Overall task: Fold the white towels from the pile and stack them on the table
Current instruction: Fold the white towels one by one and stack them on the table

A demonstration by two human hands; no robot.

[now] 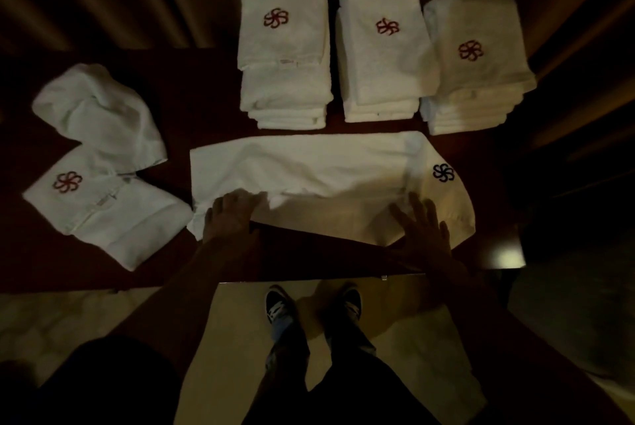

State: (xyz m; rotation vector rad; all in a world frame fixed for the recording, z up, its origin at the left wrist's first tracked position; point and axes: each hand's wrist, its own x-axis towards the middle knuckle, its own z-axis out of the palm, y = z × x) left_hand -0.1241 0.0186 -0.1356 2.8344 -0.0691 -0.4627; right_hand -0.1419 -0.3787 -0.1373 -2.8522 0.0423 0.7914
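Our right hand [422, 230] lies flat, fingers spread, on the towel's [309, 167] near edge. Our left hand [233, 215] touches its left end; we cannot tell its grip.

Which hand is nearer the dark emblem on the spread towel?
Right. The right hand lies flat on the towel just short of the emblem; the left hand rests at the opposite end.
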